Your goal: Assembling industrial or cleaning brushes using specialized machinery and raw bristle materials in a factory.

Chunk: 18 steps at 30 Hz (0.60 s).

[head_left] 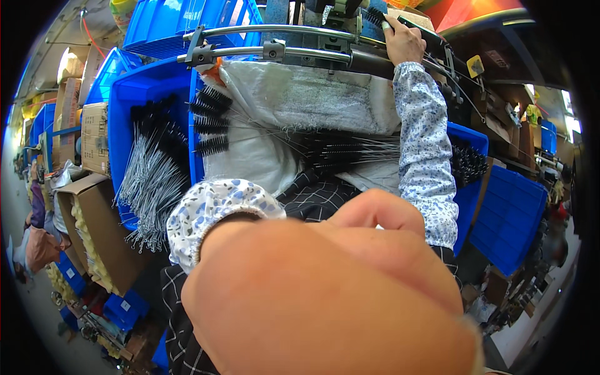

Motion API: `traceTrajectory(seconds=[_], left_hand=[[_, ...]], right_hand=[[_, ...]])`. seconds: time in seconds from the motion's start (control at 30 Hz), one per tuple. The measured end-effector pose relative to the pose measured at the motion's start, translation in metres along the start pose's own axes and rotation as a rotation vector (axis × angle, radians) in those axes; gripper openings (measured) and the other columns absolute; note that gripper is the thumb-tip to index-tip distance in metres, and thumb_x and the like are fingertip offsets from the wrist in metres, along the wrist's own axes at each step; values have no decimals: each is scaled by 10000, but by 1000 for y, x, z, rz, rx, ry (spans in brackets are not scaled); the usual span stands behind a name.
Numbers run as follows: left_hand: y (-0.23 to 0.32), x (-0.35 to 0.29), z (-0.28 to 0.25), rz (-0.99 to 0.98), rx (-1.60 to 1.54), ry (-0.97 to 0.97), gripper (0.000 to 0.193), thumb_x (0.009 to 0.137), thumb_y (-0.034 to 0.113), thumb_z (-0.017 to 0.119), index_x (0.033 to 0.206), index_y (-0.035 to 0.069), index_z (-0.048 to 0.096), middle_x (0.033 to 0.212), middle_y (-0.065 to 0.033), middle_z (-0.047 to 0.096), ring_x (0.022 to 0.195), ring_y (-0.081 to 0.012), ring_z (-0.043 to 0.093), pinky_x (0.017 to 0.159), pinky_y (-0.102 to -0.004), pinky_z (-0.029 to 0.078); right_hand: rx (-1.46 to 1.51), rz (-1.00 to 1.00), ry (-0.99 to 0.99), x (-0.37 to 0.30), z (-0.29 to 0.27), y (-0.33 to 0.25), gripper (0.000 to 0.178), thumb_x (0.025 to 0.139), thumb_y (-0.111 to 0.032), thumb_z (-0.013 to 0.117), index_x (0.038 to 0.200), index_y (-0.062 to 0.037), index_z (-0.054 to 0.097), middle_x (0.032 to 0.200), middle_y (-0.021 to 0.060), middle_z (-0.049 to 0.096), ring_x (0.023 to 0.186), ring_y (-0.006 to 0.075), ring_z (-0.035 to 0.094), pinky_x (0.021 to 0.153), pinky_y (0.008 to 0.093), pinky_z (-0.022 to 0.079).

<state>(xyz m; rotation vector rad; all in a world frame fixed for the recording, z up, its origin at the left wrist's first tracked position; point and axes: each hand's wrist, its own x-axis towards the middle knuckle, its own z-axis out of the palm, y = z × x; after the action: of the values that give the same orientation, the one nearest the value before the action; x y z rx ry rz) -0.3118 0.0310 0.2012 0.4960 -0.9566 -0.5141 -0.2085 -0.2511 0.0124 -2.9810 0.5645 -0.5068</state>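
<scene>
My left hand [325, 294] is raised right in front of the view, large and blurred, its fingers curled in; whatever they may hold is hidden. Up at the machine [312, 44], my right hand [405, 45] has its fingers closed at a black-bristled wire brush [375, 16]; a pale wrap circles one finger. Across my lap, on a whitish cloth [312, 94], lie more wire brushes [340, 150] with black bristles. A few others [211, 122] rest at the rim of the left blue crate [194, 162].
Inside the left crate is a heap of brushes [150, 181] with looped wire ends. More bristles [469, 164] fill a blue crate [478, 134] at my right. A steel rod [312, 55] crosses the machine's front. An open cardboard box [112, 231] stands at far left.
</scene>
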Motion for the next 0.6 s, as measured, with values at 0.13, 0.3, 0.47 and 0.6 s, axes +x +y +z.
traceTrajectory(seconds=[0.13,0.3,0.47,0.6], left_hand=[[0,0,-2,5,-4,21,119,889,214,360,908,102,325,816,-108,590,734,-227,541,755,-357,361],[-2,-4,-8,10,-21,49,131,885,214,370,926,99,323,823,-105,584,726,-222,537,740,-351,364],[-4,-6,-10,15,-35,71,147,880,215,381,944,96,320,830,-102,577,719,-218,534,725,-344,367],[-2,-7,-10,11,-39,91,162,877,215,389,958,94,318,836,-100,572,713,-214,531,713,-340,370]], right_hand=[[19,-25,-12,2,5,4,293,807,-382,453,1066,-286,550,898,108,600,886,259,528,769,402,380],[35,-10,-22,4,7,4,295,806,-385,454,1069,-290,548,892,113,598,879,263,531,767,400,379],[26,-33,-17,7,10,6,301,807,-385,453,1082,-295,537,890,116,596,875,276,532,760,403,383],[6,-64,-5,10,8,3,299,809,-372,457,1090,-299,530,902,114,593,877,275,529,759,401,381]])
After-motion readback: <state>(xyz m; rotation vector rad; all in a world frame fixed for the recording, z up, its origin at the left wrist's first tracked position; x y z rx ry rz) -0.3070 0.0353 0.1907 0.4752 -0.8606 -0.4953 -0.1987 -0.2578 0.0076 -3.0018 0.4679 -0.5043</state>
